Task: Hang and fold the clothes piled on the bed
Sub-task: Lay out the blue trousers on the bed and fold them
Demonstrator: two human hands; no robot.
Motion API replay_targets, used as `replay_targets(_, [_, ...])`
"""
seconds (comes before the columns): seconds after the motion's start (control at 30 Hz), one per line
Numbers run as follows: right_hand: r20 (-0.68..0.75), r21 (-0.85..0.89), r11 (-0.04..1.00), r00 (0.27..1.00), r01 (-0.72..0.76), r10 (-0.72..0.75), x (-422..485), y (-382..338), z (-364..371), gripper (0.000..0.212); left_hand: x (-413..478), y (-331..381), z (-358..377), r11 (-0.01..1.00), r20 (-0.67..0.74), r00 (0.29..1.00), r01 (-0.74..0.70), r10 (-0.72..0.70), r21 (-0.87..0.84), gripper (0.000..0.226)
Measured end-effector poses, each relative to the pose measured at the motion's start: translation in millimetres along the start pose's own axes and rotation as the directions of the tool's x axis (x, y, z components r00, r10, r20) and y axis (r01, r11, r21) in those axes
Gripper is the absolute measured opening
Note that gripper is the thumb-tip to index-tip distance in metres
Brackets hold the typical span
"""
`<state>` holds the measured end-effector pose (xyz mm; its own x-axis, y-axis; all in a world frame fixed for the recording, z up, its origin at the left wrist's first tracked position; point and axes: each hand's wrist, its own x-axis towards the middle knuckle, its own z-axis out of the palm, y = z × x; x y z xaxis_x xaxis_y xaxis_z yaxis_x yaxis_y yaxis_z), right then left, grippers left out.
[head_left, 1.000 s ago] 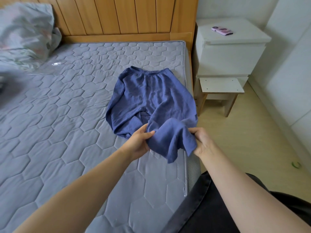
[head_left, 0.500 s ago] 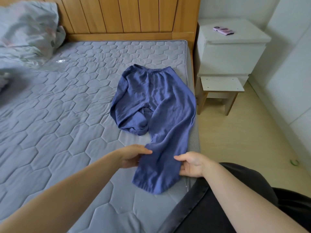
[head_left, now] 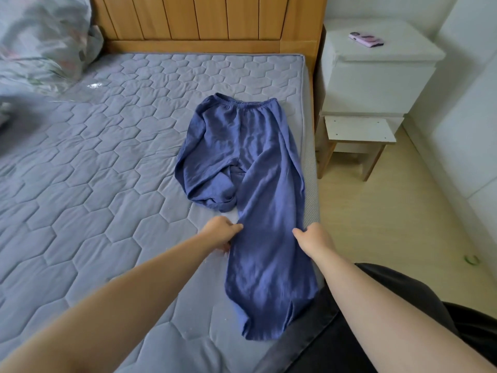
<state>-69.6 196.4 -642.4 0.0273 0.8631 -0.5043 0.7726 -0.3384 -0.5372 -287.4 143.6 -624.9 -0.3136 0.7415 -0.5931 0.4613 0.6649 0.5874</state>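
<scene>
A pair of blue trousers lies on the grey quilted mattress near its right edge, elastic waistband toward the headboard. One leg is stretched flat toward me and reaches the near edge; the other leg is bunched up to its left. My left hand pinches the left edge of the stretched leg, thumb on top of the cloth. My right hand pinches the right edge at about the same height, by the mattress side.
Crumpled patterned bedding is heaped at the far left against the wooden headboard. Right of the bed stand a white nightstand with a pink phone and a low stool. Pale floor lies beyond.
The trouser leg, held lifted and bunched a second ago, now lies stretched flat toward the near edge. Both hands have come down to its side edges.
</scene>
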Motion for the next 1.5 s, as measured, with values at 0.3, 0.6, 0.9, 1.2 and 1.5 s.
replay_targets(0.3, [-0.202,0.145,0.969,0.953,-0.199,0.225,35.8,15.3,-13.4,0.026,38.1,17.7,16.3,0.999,-0.219,0.975,-0.047,0.043,-0.013,0.015])
replay_targets(0.6, [-0.359,0.031,0.979,0.916,0.203,-0.179,76.9,-40.8,-18.1,0.026,46.5,55.7,13.5,0.491,-0.132,0.739,-0.292,0.660,0.821,0.024])
replay_targets(0.9, [-0.290,-0.219,0.966,0.937,0.135,-0.197,143.4,-72.3,-27.8,0.020,140.7,87.1,19.9,0.604,-0.162,0.851,-0.207,0.499,0.770,0.057])
replay_targets(1.2, [-0.501,-0.283,0.934,0.797,0.217,-0.337,183.5,-67.6,-52.6,0.024,185.6,71.5,29.9,0.711,-0.322,0.782,-0.209,0.534,0.671,0.064])
replay_targets(1.5, [-0.069,-0.652,0.728,0.940,0.211,-0.334,237.8,-111.6,-51.4,0.056,195.7,66.6,31.0,0.704,-0.346,0.735,-0.244,0.583,0.667,0.072])
